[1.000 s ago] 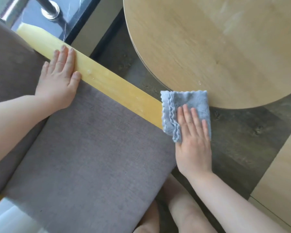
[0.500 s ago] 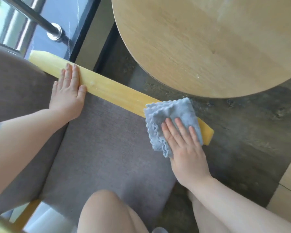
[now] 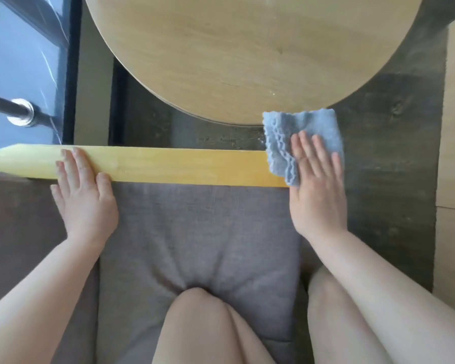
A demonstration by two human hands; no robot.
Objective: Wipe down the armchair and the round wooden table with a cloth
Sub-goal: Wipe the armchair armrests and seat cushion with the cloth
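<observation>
The yellow wooden armrest (image 3: 168, 165) bears 2 flat hands, the right one pressing a blue cloth (image 3: 300, 137).

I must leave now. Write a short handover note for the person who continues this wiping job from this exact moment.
Left hand: flat, fingers straight, resting on the yellow wooden armrest.
Right hand: flat, pressing the blue cloth onto the armrest's right end.
Round wooden table: just beyond, not touched by the cloth.
Done: cannot be judged from this picture.
Left: probably the rest of the armchair, including the grey cushion, then the table.
</observation>
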